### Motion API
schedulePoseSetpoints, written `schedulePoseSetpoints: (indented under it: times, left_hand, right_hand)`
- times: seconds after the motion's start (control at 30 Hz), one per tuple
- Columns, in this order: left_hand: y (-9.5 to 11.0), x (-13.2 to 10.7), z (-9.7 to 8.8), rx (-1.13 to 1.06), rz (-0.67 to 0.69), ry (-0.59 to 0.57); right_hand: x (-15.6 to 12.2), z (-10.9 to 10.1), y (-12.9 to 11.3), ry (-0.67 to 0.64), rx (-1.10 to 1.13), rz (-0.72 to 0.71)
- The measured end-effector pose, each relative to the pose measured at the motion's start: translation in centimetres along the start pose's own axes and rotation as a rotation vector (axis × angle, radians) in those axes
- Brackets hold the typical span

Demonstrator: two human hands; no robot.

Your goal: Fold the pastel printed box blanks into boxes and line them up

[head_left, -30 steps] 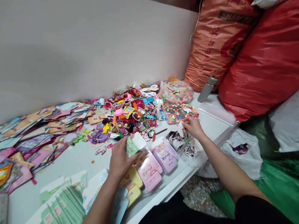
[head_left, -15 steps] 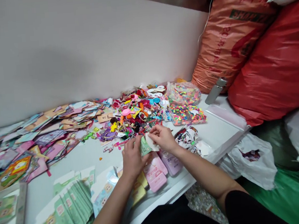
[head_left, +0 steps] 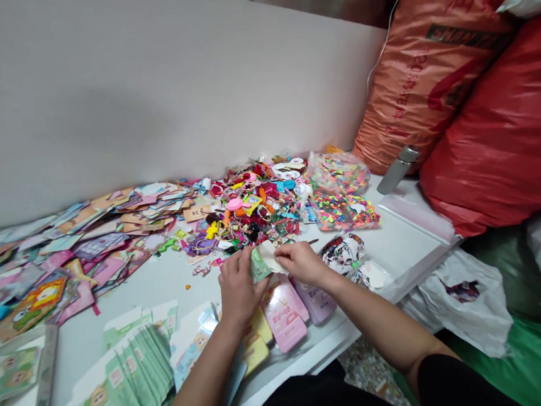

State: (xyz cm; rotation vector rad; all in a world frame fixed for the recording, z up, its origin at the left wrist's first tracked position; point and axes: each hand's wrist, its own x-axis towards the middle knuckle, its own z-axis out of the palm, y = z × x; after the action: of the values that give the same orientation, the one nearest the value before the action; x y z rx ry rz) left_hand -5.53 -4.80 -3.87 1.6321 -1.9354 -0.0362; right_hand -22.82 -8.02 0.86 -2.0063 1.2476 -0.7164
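Green box point(head_left: 260, 267) sits just above the pink boxes point(head_left: 284, 314), your left hand point(head_left: 237, 288) closed round its body, right hand point(head_left: 303, 262) pinching its white flap point(head_left: 270, 253), so grip firm and crease square.

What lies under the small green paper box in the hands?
Under the small green paper box, held by the left hand and right hand, lie a pink packet, a purple packet and a yellow packet on the white table. The hands cover their far ends.
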Motion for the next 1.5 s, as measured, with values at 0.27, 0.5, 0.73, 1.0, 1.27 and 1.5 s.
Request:
schedulePoseSetpoints:
  times: [0.27,0.5,0.73,1.0,1.27,1.5]
  left_hand:
    - [0.7,-0.2,0.5,-0.060,0.010,-0.022]
    - [-0.6,0.3,0.6,-0.123,-0.081,0.010]
    - [-2.0,1.9,-0.9,-0.227,-0.137,-0.046]
    - [-4.7,2.6,-1.2,-0.127,-0.175,-0.027]
    - [-4.7,3.6,-0.5,-0.145,-0.220,-0.103]
    - [-4.2,4.0,-0.3,-0.154,-0.221,-0.125]
  right_hand:
    - [1.2,1.8,0.1,0.046,0.098,0.062]
    - [0.1,0.6,-1.8,-0.200,0.383,0.095]
    - [2.3,-3.7,1.5,-0.284,0.506,0.199]
    - [7.7,-13.6,15.0,0.197,-0.344,0.553]
    - [9.9,-12.0,19.6,0.185,-0.248,0.549]
    - [8.4,-14.9,18.7,0.276,-0.067,0.580]
